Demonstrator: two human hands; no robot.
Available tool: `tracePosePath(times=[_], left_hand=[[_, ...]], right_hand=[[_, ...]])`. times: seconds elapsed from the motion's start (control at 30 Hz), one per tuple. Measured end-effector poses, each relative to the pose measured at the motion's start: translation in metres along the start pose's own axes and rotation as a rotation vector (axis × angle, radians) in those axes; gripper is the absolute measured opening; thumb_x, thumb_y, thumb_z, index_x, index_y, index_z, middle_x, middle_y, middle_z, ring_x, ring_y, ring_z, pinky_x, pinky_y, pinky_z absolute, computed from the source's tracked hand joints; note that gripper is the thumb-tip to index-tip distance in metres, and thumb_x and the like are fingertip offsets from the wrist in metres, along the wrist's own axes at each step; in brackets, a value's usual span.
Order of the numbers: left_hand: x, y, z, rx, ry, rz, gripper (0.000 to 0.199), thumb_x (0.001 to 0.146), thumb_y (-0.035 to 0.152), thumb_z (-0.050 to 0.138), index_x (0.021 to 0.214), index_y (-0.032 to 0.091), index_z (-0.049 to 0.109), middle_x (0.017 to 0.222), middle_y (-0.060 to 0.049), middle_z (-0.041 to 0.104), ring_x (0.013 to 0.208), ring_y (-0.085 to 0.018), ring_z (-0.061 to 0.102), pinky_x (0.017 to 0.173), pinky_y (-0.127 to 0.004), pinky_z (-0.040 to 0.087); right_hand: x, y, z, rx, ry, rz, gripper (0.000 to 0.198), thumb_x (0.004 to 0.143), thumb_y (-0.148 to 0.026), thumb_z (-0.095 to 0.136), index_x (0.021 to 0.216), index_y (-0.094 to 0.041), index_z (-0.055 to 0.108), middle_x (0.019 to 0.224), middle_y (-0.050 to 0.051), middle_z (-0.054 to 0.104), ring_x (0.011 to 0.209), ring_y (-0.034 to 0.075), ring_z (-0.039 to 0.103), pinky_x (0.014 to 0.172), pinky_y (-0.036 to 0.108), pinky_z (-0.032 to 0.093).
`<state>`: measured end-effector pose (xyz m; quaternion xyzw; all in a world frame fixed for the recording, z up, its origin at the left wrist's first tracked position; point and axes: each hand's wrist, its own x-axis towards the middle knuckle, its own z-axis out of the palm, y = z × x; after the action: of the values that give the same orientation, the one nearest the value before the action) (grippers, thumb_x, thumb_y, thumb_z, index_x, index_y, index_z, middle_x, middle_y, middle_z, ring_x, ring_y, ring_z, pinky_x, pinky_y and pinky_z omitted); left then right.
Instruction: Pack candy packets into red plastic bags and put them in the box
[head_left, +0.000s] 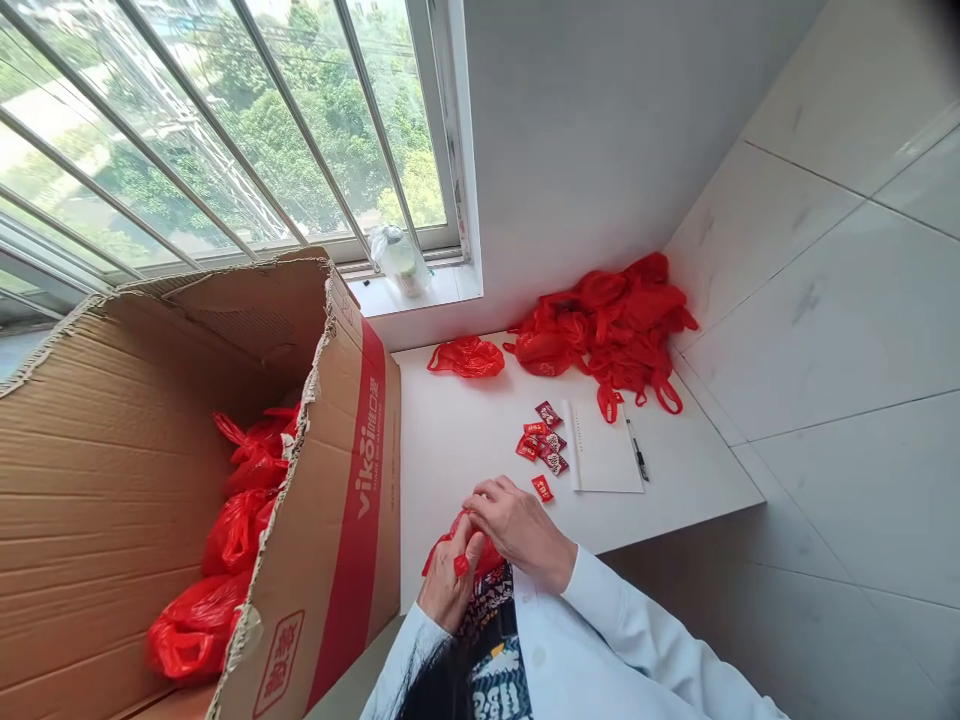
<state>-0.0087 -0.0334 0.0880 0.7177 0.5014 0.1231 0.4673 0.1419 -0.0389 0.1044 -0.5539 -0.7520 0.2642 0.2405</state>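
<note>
At the table's near edge, close to my body, both hands are on a small red plastic bag [489,560]. My left hand [445,585] is closed on its left side, and a bit of red pokes out by the thumb. From the right, my right hand [521,525] reaches over with bent fingers pinching the top of the bag. The hands partly cover the bag, so its contents cannot be seen. Just beyond my right hand lies a single red packet [542,488], and a little farther is a cluster of small red and dark packets [541,440].
A large open cardboard box [382,450] with several tied red bags [196,625] stands left. A flat red bag [469,357] and a heap of red bags [607,320] lie at the back. A notepad [607,450] and pen [637,452] are right. A wrapped container [401,262] sits on the sill.
</note>
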Motion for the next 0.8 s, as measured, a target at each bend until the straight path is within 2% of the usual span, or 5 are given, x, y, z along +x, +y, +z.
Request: tracePosePath(times=[0.17,0.3,0.53,0.67,0.8], left_hand=[[0.0,0.001,-0.002,0.012,-0.086,0.007,0.032,0.091,0.043,0.028,0.098,0.021,0.05,0.068,0.002,0.057,0.063,-0.017,0.056,0.064,-0.029,0.044],[0.002,-0.003,-0.004,0.006,-0.101,0.017,0.031,0.092,0.043,0.028,0.095,0.022,0.051,0.07,0.002,0.056,0.062,-0.015,0.055,0.065,-0.027,0.043],[-0.002,-0.004,-0.015,-0.07,-0.097,0.172,0.031,0.078,0.042,0.058,0.097,0.017,0.059,0.092,-0.006,0.062,0.084,-0.019,0.058,0.078,-0.03,0.046],[-0.019,0.007,-0.029,0.048,-0.025,0.237,0.039,0.073,0.036,0.065,0.11,0.025,0.061,0.125,-0.01,0.049,0.12,-0.03,0.04,0.099,-0.046,0.036],[-0.042,0.013,-0.041,0.212,0.261,0.035,0.023,0.077,0.036,0.058,0.093,0.025,0.068,0.12,-0.011,0.049,0.117,-0.033,0.04,0.094,-0.052,0.037]], right_hand=[[-0.008,0.019,0.014,0.521,-0.078,0.142,0.028,0.094,-0.028,0.038,0.09,-0.017,0.064,0.081,0.001,0.066,0.072,0.009,0.057,0.068,0.02,0.042],[-0.006,0.032,0.017,0.625,-0.064,0.182,0.025,0.09,-0.03,0.044,0.088,-0.018,0.065,0.082,0.0,0.067,0.074,0.01,0.058,0.069,0.021,0.042],[0.02,0.148,0.035,-0.061,0.127,0.779,0.021,0.084,-0.024,0.048,0.101,-0.017,0.058,0.109,0.01,0.055,0.099,0.02,0.051,0.078,0.03,0.04],[0.026,0.184,0.045,-0.105,0.073,0.817,0.02,0.078,-0.019,0.055,0.098,-0.016,0.059,0.11,0.011,0.054,0.106,0.022,0.047,0.082,0.031,0.038],[0.022,0.187,0.043,-0.081,0.108,0.821,0.02,0.085,-0.025,0.043,0.095,-0.017,0.059,0.106,0.01,0.057,0.101,0.021,0.051,0.082,0.033,0.04]])
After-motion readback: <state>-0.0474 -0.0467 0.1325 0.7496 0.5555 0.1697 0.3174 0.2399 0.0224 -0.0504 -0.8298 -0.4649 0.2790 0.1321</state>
